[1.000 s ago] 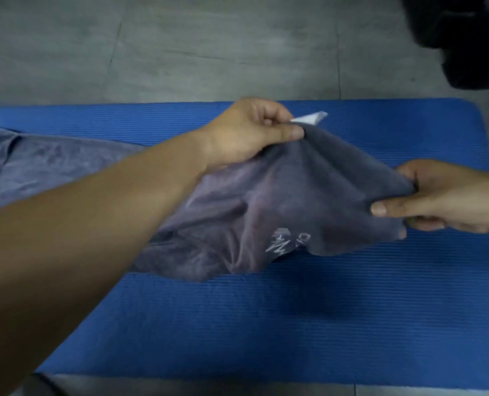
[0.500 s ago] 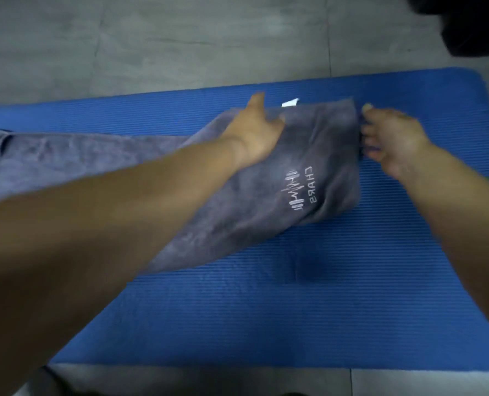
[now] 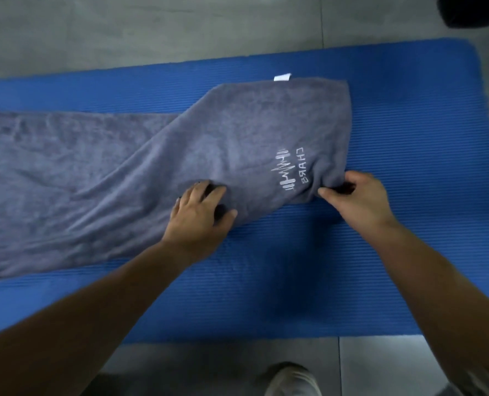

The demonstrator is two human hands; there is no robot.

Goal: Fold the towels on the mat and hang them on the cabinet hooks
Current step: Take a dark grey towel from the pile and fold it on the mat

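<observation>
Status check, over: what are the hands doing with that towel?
Left hand grips towel at near edge. Right hand pinches its near right corner. Towel folded over askew on mat. Nothing blocking.

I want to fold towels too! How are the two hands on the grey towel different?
The left hand lies on top of the towel along its near edge; the right hand is at its near right corner. The right hand pinches the cloth; the left hand's fingers rest bent on it, grip unclear. Both touch the same towel on the blue mat.
</observation>
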